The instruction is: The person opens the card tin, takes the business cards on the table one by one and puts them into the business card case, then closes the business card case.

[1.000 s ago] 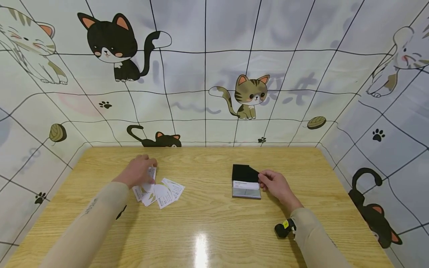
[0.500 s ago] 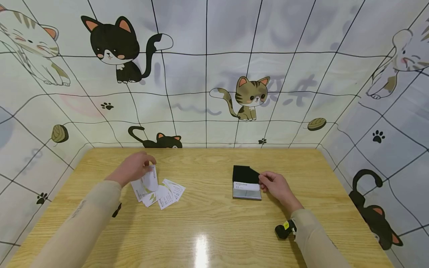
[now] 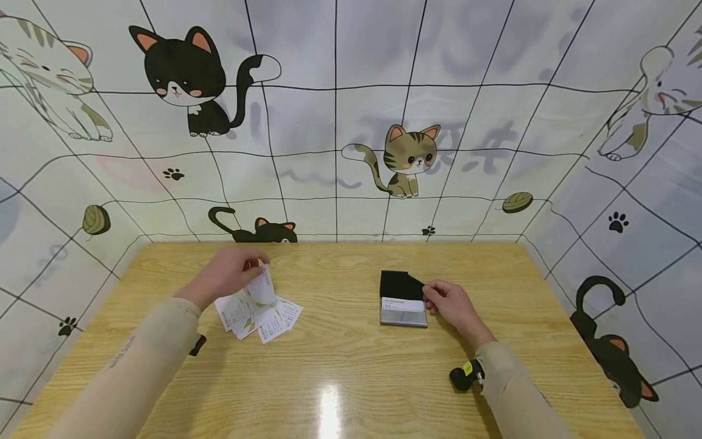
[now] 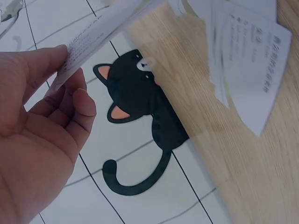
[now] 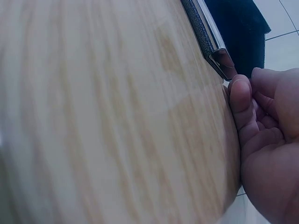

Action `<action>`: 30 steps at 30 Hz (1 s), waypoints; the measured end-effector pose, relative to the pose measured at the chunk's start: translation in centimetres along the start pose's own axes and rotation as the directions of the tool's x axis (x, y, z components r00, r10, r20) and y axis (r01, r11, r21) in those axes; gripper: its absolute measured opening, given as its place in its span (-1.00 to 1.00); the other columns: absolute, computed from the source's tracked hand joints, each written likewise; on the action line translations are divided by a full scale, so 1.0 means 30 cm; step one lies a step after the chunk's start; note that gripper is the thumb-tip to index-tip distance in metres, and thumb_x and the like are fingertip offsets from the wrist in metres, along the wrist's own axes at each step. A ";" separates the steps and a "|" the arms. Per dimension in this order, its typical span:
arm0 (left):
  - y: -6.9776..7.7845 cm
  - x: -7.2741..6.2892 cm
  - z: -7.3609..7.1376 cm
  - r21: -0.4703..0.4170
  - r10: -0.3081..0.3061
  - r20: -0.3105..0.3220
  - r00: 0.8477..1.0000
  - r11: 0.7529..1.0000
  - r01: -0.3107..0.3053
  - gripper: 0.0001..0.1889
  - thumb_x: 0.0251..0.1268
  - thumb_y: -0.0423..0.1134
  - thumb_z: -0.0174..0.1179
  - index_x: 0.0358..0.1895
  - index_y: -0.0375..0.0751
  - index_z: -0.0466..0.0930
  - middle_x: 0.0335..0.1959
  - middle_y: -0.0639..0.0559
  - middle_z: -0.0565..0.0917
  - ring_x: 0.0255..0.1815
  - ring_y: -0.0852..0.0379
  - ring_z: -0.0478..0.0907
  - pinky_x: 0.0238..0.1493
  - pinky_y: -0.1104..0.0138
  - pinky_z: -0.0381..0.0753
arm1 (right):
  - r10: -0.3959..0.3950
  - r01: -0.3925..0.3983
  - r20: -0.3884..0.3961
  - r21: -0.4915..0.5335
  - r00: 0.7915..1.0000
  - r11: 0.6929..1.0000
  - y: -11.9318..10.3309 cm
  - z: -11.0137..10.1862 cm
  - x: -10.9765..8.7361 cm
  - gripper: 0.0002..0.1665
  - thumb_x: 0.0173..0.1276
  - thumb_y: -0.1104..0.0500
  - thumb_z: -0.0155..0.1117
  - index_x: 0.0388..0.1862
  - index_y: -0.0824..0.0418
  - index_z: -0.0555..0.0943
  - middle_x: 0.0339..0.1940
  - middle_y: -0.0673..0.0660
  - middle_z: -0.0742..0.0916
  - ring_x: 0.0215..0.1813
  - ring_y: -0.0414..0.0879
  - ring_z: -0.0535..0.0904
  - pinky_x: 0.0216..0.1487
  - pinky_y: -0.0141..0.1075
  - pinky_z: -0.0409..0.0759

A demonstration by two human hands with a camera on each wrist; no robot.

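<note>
While almost closed, left fingers (image 4: pixel 84 101) in a pinch on a card (image 4: pixel 96 39), right fingers (image 5: pixel 241 95) likewise on black flap (image 5: pixel 245 32).

left hand (image 3: pixel 226 275) pinches; right hand (image 3: pixel 453 303) seems to pinch too; both arms (image 3: pixel 128 363) outstretched.

One left hand (image 3: pixel 227 274), one right hand (image 3: pixel 454 305), one desk (image 3: pixel 340 347), one card case (image 3: pixel 395 285), several overlapping cards (image 3: pixel 271 329) (exact number unclear), six printed cats (image 3: pixel 186 67), two yarn balls (image 3: pixel 517 202), four paw prints (image 3: pixel 618 226).
</note>
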State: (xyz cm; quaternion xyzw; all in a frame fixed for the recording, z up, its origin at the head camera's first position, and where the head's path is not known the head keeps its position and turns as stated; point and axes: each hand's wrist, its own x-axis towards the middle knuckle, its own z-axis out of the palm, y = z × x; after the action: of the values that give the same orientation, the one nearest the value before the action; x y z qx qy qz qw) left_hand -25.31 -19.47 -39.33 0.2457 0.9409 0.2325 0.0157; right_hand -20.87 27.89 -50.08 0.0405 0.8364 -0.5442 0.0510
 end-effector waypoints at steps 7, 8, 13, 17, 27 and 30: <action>0.068 0.016 0.034 -0.047 0.059 -0.027 0.998 0.997 -0.060 -0.86 0.40 -0.39 0.25 -0.06 -0.22 0.72 -0.45 0.10 0.61 -0.46 0.18 0.40 -0.37 0.29 0.44 | -0.009 0.009 0.002 0.003 1.000 1.000 0.000 -0.002 0.000 -0.71 0.65 0.16 0.12 -0.02 0.40 0.64 -0.32 0.16 0.69 -0.37 -0.13 0.59 -0.32 -0.35 0.63; 0.075 0.019 0.041 -0.049 0.068 -0.032 0.997 0.996 -0.069 -0.87 0.40 -0.38 0.25 -0.07 -0.22 0.72 -0.46 0.11 0.60 -0.47 0.19 0.39 -0.38 0.30 0.43 | -0.008 0.007 0.005 0.003 1.000 1.000 -0.001 -0.001 -0.001 -0.71 0.65 0.16 0.12 -0.01 0.40 0.64 -0.31 0.16 0.69 -0.36 -0.12 0.58 -0.32 -0.35 0.62; 0.103 0.036 0.073 -0.062 0.088 -0.045 0.995 0.994 -0.090 -0.87 0.40 -0.38 0.25 -0.08 -0.23 0.71 -0.46 0.12 0.60 -0.48 0.20 0.39 -0.38 0.30 0.44 | -0.002 0.002 0.002 0.007 1.000 1.000 -0.004 0.001 -0.001 -0.71 0.64 0.17 0.13 0.00 0.40 0.63 -0.29 0.19 0.69 -0.34 -0.10 0.58 -0.32 -0.35 0.62; 0.125 0.048 0.091 -0.078 0.096 -0.054 0.994 0.992 -0.100 -0.87 0.39 -0.38 0.26 -0.07 -0.23 0.71 -0.44 0.12 0.62 -0.47 0.20 0.43 -0.34 0.28 0.49 | -0.007 0.007 0.003 0.002 1.000 1.000 -0.006 0.002 -0.003 -0.72 0.64 0.17 0.14 -0.02 0.40 0.64 -0.30 0.19 0.69 -0.34 -0.10 0.58 -0.33 -0.35 0.62; 0.197 0.084 0.149 -0.173 0.105 -0.065 0.992 0.978 -0.115 -0.86 0.42 -0.40 0.23 -0.05 -0.25 0.69 -0.42 0.10 0.64 -0.49 0.20 0.42 -0.37 0.30 0.47 | -0.012 0.012 0.014 -0.003 1.000 1.000 -0.008 0.000 -0.008 -0.71 0.64 0.17 0.13 0.00 0.41 0.63 -0.30 0.19 0.68 -0.35 -0.10 0.57 -0.33 -0.35 0.61; 0.219 0.096 0.170 -0.214 0.103 -0.069 0.992 0.970 -0.116 -0.86 0.41 -0.41 0.23 -0.05 -0.25 0.69 -0.38 0.07 0.67 -0.48 0.20 0.44 -0.39 0.32 0.48 | -0.007 0.007 0.009 -0.007 1.000 1.000 -0.008 0.000 -0.006 -0.71 0.64 0.17 0.13 0.00 0.41 0.63 -0.30 0.19 0.68 -0.35 -0.10 0.57 -0.32 -0.35 0.61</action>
State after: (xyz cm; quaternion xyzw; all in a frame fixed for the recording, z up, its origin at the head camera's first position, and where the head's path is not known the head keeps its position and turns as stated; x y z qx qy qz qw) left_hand -24.11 -10.87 -40.71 0.2874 0.8949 0.3414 0.0027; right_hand -20.71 27.78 -49.84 0.0349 0.8382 -0.5417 0.0529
